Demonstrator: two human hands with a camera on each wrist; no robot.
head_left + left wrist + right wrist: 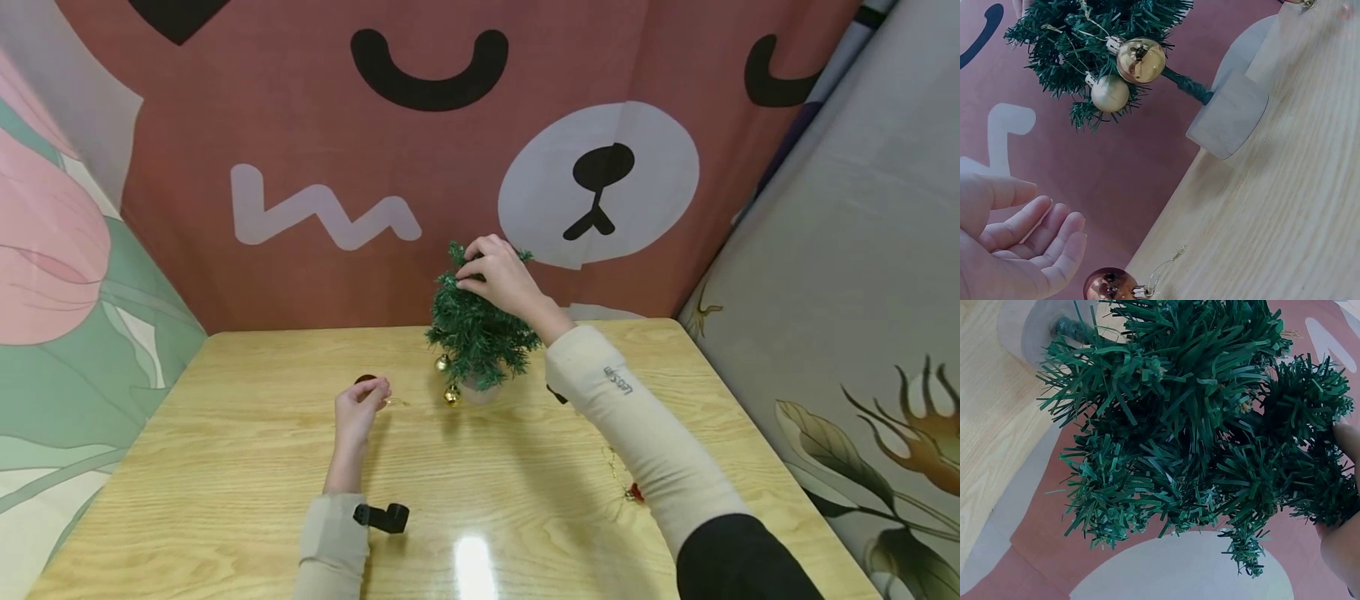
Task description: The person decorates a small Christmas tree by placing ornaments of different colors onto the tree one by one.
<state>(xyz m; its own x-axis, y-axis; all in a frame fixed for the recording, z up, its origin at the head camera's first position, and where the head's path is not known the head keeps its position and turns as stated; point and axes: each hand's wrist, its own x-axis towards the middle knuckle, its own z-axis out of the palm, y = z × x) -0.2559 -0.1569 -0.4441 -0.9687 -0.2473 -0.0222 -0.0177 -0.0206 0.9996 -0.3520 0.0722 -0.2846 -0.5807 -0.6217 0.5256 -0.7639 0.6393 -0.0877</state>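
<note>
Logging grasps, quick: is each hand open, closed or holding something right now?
Left hand: open, loosely curled, holding nothing, near the copper-coloured ball.
Right hand: closed, holding the upper part of the green tree.

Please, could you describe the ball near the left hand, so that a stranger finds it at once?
From the tree on the table, go left to the left hand. The ball lies close beside it, shiny reddish-brown, whereas the tree's two visible balls are gold.

- Green tree [480, 333]: bristly, upright on a pale round base [1229, 115].
- Shiny gold bauble [1141, 60], matte gold bauble [1110, 94]: hanging low on its left side.
- Copper bauble [1107, 287]: glossy, string-looped, left of the tree.
</note>
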